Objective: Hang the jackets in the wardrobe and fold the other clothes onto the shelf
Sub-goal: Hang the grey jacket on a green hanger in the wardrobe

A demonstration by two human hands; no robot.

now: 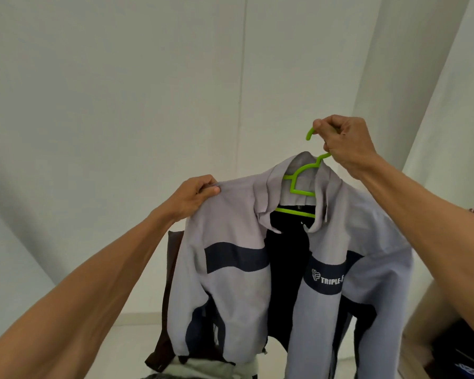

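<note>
Head view: grey jacket [257,242] with navy bands hangs open on a green hanger [298,179], held up before a pale wall [121,91]. Right hand [345,143] fingers clenched round the hanger's hook. Left hand [195,195] fingers pinching the jacket's shoulder.

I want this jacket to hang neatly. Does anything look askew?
Yes. The jacket sits unevenly on the hanger: its collar is crumpled and flops over on one side, and the front hangs open. The left hand pinches one shoulder; the right hand holds the hook.
</note>
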